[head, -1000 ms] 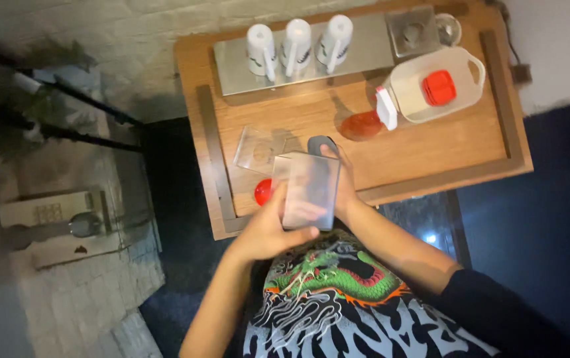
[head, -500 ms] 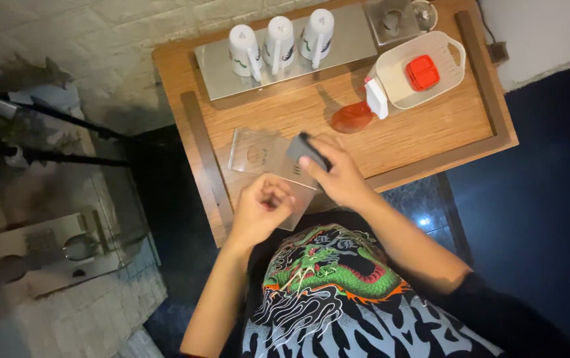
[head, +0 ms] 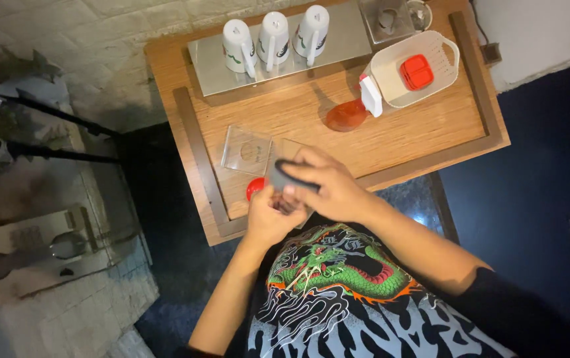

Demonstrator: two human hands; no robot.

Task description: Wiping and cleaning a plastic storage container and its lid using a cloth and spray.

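The table point(head: 424, 142) is matt, grained wood. At its far edge a brushed metal tray point(head: 344, 40) carries three glossy white mugs point(head: 275, 36). The colander point(head: 417, 69) on the right looks like smooth white plastic. The clear container point(head: 246, 150) on the left looks like glossy transparent plastic.

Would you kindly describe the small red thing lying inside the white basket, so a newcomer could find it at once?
Start at the wooden table and look to its far right corner, where a white perforated basket with a handle sits. Inside lies a small red square lid. It is the only bright red, flat, square piece; the orange-red item nearby lies outside the basket.
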